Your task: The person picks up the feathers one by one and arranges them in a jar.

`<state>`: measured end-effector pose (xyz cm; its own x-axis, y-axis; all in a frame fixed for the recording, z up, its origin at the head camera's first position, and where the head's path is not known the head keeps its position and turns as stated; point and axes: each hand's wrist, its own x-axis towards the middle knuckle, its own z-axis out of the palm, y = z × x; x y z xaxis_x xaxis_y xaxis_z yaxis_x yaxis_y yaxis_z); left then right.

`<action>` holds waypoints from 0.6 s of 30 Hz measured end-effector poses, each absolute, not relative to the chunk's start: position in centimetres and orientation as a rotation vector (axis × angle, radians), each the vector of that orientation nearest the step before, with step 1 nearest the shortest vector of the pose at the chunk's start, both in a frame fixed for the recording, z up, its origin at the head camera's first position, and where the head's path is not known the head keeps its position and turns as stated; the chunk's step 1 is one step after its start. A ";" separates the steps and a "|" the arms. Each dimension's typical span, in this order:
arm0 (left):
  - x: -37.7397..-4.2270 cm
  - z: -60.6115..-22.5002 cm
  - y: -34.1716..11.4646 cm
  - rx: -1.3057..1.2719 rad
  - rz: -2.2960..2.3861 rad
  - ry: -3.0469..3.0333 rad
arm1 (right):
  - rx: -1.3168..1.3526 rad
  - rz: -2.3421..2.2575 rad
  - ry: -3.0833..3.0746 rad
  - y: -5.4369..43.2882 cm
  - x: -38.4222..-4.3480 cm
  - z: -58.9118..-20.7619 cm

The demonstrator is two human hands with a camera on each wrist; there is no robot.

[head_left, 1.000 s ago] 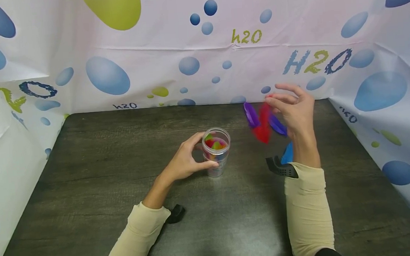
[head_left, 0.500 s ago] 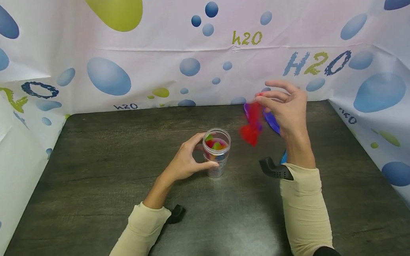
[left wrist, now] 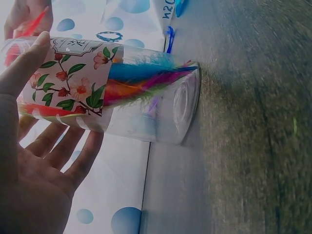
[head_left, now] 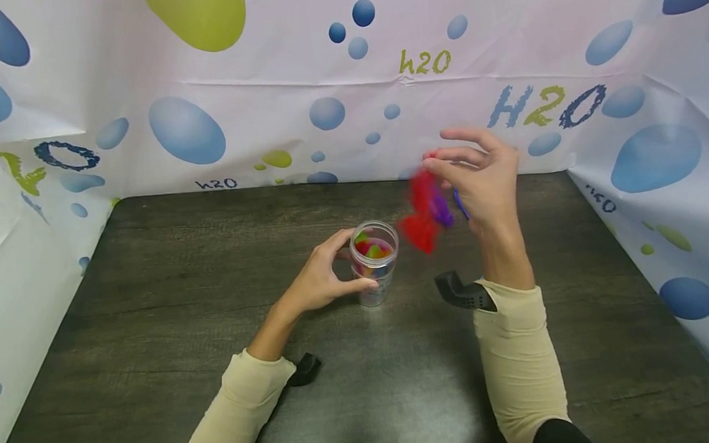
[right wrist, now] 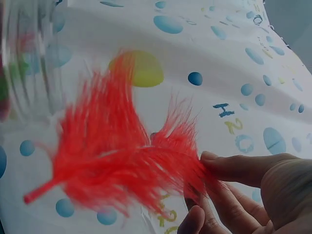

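My left hand (head_left: 318, 275) grips a clear plastic jar (head_left: 386, 289) that stands upright on the dark table, thumb on the near side and fingers behind. A flowered label (left wrist: 68, 73) covers part of its wall, and several coloured feathers (left wrist: 136, 85) stand inside. The jar's mouth has no lid on it. My right hand (head_left: 486, 185) pinches a bright red feather (right wrist: 107, 165) at one end between thumb and fingers. In the head view the red feather (head_left: 421, 227) hangs blurred, just right of the jar and apart from it.
Behind the red feather lies a purple feather (head_left: 441, 210) on the table. Most of a blue feather (head_left: 461, 204) is hidden by my right hand. A white printed sheet (head_left: 273, 117) closes off the table's back and sides.
My right hand has moved left with the swinging red feather, nearer to the jar. It now covers more of the blue feathers. My left hand and the jar have stayed in place.
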<state>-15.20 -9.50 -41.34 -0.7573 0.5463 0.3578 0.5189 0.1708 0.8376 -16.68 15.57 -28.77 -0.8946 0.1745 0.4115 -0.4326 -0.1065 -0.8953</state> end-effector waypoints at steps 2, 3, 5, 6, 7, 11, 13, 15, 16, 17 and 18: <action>-15.2 -41.4 -9.5 1.088 1.690 2.382 | 0.290 2.060 -1.765 15.2 -16.7 -28.6; -15.2 -41.4 -9.5 1.088 1.691 2.380 | 0.295 2.058 -1.764 15.1 -16.7 -28.4; -15.2 -41.4 -9.6 1.088 1.694 2.378 | 0.315 2.047 -1.763 14.8 -16.8 -28.3; -15.2 -41.4 -9.6 1.088 1.694 2.378 | 0.329 2.046 -1.759 14.6 -16.8 -28.2; -15.2 -41.4 -9.6 1.087 1.694 2.378 | 0.346 2.044 -1.754 14.4 -16.9 -28.1; -15.3 -41.5 -9.6 1.091 1.698 2.375 | 0.397 2.048 -1.740 13.6 -17.2 -27.9; -15.3 -41.5 -9.7 1.093 1.701 2.368 | 0.400 2.055 -1.744 13.3 -17.3 -27.7; -15.3 -41.5 -9.7 1.093 1.702 2.366 | 0.398 2.056 -1.753 12.9 -17.5 -27.6; -15.3 -41.4 -9.7 1.093 1.703 2.365 | 0.398 2.056 -1.756 12.7 -17.6 -27.6; -15.4 -41.4 -9.7 1.091 1.701 2.366 | 0.398 2.061 -1.756 12.5 -17.7 -27.5; -15.3 -41.3 -9.7 1.088 1.697 2.369 | 0.400 2.064 -1.757 12.3 -17.7 -27.5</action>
<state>-15.33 -9.70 -41.32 -0.7549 0.5494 0.3582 0.5158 0.1600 0.8416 -17.74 12.29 -27.50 -0.8792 0.1153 0.4622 -0.4747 -0.1306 -0.8704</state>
